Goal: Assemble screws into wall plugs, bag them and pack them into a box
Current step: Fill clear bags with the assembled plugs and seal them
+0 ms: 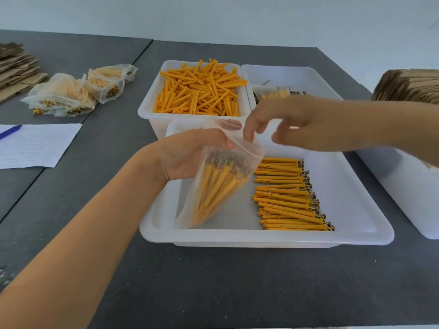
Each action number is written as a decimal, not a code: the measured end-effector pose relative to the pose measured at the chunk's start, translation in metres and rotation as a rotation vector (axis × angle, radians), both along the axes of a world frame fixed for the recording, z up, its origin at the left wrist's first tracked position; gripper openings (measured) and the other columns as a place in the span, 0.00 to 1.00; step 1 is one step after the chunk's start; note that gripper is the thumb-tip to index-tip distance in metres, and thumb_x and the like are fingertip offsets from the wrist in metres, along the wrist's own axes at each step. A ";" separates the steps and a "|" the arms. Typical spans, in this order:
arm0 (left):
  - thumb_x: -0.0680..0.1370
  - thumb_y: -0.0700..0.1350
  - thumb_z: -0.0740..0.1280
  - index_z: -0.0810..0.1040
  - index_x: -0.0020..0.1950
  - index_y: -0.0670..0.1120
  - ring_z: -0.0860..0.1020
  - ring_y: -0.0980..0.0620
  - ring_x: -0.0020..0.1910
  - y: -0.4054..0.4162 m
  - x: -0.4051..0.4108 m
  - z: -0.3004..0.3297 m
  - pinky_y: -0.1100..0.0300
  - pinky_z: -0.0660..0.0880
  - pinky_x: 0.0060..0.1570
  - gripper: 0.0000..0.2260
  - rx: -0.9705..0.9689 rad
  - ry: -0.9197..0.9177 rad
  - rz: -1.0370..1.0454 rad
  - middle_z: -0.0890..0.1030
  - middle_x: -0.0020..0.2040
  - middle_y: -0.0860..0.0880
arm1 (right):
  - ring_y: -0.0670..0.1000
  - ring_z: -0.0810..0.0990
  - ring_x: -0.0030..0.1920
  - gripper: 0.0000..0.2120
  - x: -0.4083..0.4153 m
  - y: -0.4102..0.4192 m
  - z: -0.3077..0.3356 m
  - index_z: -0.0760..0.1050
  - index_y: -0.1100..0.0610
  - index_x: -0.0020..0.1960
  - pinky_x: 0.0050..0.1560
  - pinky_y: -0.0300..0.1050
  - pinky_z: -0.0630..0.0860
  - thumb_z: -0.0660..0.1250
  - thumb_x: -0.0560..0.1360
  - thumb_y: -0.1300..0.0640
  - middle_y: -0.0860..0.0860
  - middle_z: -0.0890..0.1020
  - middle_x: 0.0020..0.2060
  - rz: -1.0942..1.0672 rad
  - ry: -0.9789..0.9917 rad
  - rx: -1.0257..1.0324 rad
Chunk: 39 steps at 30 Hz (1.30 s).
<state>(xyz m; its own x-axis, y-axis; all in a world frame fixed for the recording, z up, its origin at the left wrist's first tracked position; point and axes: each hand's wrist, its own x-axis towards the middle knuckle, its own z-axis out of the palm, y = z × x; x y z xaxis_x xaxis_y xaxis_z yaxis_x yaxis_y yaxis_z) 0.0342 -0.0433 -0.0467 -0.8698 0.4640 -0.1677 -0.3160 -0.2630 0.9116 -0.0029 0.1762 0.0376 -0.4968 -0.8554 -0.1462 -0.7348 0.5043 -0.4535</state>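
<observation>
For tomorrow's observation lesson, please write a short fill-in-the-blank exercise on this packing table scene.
1. The left hand holds a clear ____ of assembled plugs.
2. The loose plugs in the far tray are ____ in colour.
3. The assembled plugs lie in rows in the near ____.
4. A blue ____ lies on the lined paper.

Answers: bag; orange; tray; pen

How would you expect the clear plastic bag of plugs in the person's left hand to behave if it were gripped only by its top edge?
The bag looks thin and crumpled, so it would probably sag and flop. The plugs bunch toward its lower corner, so it likely hangs bottom-heavy and swings. Its mouth looks unsealed beside the right hand, so tipping might spill them.
</observation>
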 end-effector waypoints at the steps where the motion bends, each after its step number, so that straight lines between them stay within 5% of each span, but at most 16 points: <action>1: 0.60 0.38 0.71 0.71 0.66 0.42 0.81 0.43 0.51 -0.001 0.000 0.002 0.50 0.80 0.46 0.33 0.038 -0.028 0.014 0.80 0.55 0.40 | 0.40 0.69 0.64 0.24 0.002 0.007 -0.005 0.74 0.37 0.56 0.58 0.38 0.69 0.61 0.77 0.68 0.36 0.71 0.61 0.013 0.042 0.039; 4: 0.59 0.36 0.71 0.71 0.64 0.42 0.82 0.43 0.51 0.000 0.004 0.008 0.50 0.80 0.46 0.32 0.130 -0.054 0.005 0.81 0.54 0.40 | 0.39 0.64 0.64 0.10 0.009 0.011 -0.016 0.74 0.37 0.57 0.58 0.36 0.67 0.63 0.78 0.51 0.40 0.65 0.64 0.000 0.133 -0.022; 6: 0.58 0.35 0.75 0.68 0.66 0.40 0.81 0.43 0.50 0.005 0.005 0.014 0.51 0.80 0.48 0.38 0.202 -0.047 -0.087 0.81 0.52 0.40 | 0.40 0.67 0.61 0.11 0.012 0.006 -0.014 0.77 0.43 0.53 0.55 0.37 0.69 0.63 0.74 0.41 0.43 0.69 0.60 -0.031 0.184 -0.137; 10: 0.71 0.43 0.74 0.76 0.64 0.41 0.78 0.40 0.61 0.012 0.004 0.028 0.48 0.75 0.59 0.23 0.221 0.007 -0.269 0.80 0.57 0.40 | 0.45 0.73 0.53 0.05 0.012 0.004 0.001 0.79 0.49 0.48 0.50 0.41 0.71 0.67 0.76 0.49 0.47 0.75 0.52 -0.078 0.317 -0.332; 14: 0.70 0.52 0.77 0.75 0.69 0.48 0.78 0.43 0.62 0.015 0.006 0.032 0.47 0.77 0.57 0.28 -0.068 0.034 -0.191 0.80 0.62 0.45 | 0.41 0.74 0.48 0.08 0.013 0.019 0.010 0.73 0.47 0.40 0.46 0.41 0.69 0.63 0.75 0.45 0.46 0.76 0.45 -0.273 0.331 -0.410; 18: 0.67 0.41 0.80 0.67 0.71 0.49 0.81 0.53 0.58 0.053 0.016 0.015 0.51 0.80 0.56 0.36 -0.450 0.158 0.155 0.81 0.60 0.50 | 0.46 0.76 0.48 0.11 0.022 0.029 -0.010 0.69 0.46 0.37 0.49 0.46 0.75 0.65 0.78 0.51 0.47 0.77 0.45 -0.368 0.306 -0.382; 21: 0.69 0.33 0.77 0.74 0.62 0.49 0.83 0.56 0.51 0.075 0.021 0.008 0.62 0.80 0.46 0.25 -0.419 0.319 0.274 0.85 0.52 0.53 | 0.46 0.76 0.47 0.09 0.028 0.039 -0.018 0.70 0.46 0.39 0.48 0.44 0.74 0.66 0.77 0.51 0.46 0.75 0.45 -0.391 0.279 -0.436; 23: 0.69 0.35 0.77 0.77 0.62 0.47 0.83 0.48 0.53 0.086 0.025 0.008 0.56 0.80 0.52 0.23 -0.448 0.394 0.286 0.85 0.53 0.47 | 0.47 0.75 0.47 0.06 0.025 0.051 -0.013 0.72 0.45 0.43 0.48 0.43 0.74 0.67 0.76 0.47 0.46 0.74 0.48 -0.408 0.271 -0.423; 26: 0.69 0.34 0.77 0.80 0.57 0.49 0.83 0.52 0.52 0.102 0.028 0.008 0.61 0.79 0.52 0.20 -0.471 0.485 0.305 0.85 0.51 0.50 | 0.47 0.76 0.48 0.07 0.021 0.075 -0.001 0.74 0.45 0.49 0.47 0.40 0.74 0.67 0.75 0.44 0.46 0.78 0.49 -0.377 0.202 -0.293; 30: 0.68 0.36 0.78 0.82 0.57 0.45 0.83 0.52 0.52 0.125 0.027 0.005 0.53 0.78 0.55 0.18 -0.533 0.528 0.296 0.86 0.50 0.50 | 0.43 0.74 0.40 0.06 0.025 0.106 0.001 0.75 0.51 0.44 0.41 0.38 0.69 0.71 0.76 0.51 0.44 0.77 0.37 -0.305 0.121 -0.231; 35: 0.67 0.40 0.79 0.83 0.56 0.48 0.82 0.58 0.52 0.138 0.025 -0.002 0.59 0.77 0.53 0.19 -0.673 0.558 0.249 0.85 0.50 0.54 | 0.42 0.68 0.36 0.09 0.035 0.128 -0.018 0.71 0.55 0.41 0.38 0.33 0.66 0.72 0.74 0.61 0.45 0.71 0.35 -0.326 0.171 -0.239; 37: 0.68 0.40 0.79 0.82 0.59 0.48 0.81 0.56 0.55 0.134 0.024 0.001 0.57 0.77 0.56 0.20 -0.646 0.533 0.213 0.84 0.54 0.53 | 0.42 0.69 0.36 0.10 0.038 0.134 -0.026 0.71 0.53 0.42 0.38 0.33 0.68 0.71 0.75 0.62 0.45 0.73 0.35 -0.361 0.185 -0.300; 39: 0.70 0.38 0.77 0.80 0.60 0.46 0.82 0.58 0.52 0.125 0.025 0.008 0.65 0.78 0.49 0.19 -0.554 0.483 0.216 0.85 0.52 0.54 | 0.43 0.71 0.36 0.10 0.040 0.138 -0.030 0.70 0.53 0.42 0.38 0.34 0.69 0.70 0.75 0.64 0.45 0.74 0.35 -0.413 0.204 -0.378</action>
